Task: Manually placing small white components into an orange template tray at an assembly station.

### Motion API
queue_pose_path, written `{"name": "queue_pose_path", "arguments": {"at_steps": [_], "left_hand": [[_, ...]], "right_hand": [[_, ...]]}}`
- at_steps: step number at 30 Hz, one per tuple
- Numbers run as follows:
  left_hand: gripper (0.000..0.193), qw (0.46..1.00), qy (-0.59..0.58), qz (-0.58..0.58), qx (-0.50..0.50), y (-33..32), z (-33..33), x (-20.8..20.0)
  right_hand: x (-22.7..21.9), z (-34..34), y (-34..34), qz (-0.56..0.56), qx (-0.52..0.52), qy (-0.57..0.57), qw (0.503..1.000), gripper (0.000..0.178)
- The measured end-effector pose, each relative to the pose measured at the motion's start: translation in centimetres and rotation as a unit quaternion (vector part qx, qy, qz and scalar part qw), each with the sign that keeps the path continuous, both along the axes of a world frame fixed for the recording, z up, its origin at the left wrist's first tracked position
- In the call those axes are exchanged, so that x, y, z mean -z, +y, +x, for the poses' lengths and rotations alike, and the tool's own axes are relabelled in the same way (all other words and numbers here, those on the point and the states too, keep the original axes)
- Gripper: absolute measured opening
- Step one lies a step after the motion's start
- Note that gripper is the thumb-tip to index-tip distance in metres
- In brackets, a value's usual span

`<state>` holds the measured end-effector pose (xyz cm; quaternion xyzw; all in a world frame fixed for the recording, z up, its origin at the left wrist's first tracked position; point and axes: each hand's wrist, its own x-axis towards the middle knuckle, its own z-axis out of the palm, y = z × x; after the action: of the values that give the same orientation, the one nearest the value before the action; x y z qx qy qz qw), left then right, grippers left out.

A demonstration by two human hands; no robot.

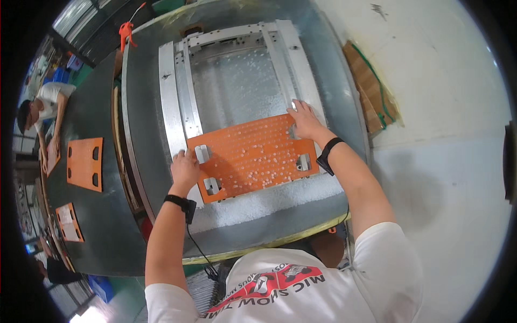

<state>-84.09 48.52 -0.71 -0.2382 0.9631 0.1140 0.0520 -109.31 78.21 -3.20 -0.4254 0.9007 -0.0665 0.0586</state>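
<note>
An orange perforated board [250,153] with corner cutouts lies tilted across the lower part of a silver metal frame [173,102]. Small white pellets [264,171] are scattered over it, thickest toward its near right side. My left hand [184,171] grips the board's left edge, its fingers curled beside a light grey metal block [202,154] in a cutout. At the far right corner, my right hand [307,123] holds the board by the cutout there, fingers reaching onto the right rail. Another grey block [211,186] shows in the near left cutout.
A bank of white pellets [269,202] lies along the near side of the grey worktable [145,140]. At left, a person [51,102] works at a dark table [99,215] bearing another orange board [84,164]. An orange air gun [126,35] hangs at the far left corner.
</note>
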Motion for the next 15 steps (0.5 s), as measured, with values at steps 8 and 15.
{"name": "queue_pose_path", "arguments": {"at_steps": [8,15], "left_hand": [[0.04,0.988,-0.088,-0.114,0.052,-2.5,-3.5,3.2],[0.036,0.986,-0.09,-0.123,0.069,-2.1,-4.3,2.0]], "right_hand": [[1.9,-1.4,-4.0,0.062,-0.024,-0.098,0.993,0.03],[1.5,-1.0,-2.6,0.005,0.014,-0.094,0.996,0.038]]}}
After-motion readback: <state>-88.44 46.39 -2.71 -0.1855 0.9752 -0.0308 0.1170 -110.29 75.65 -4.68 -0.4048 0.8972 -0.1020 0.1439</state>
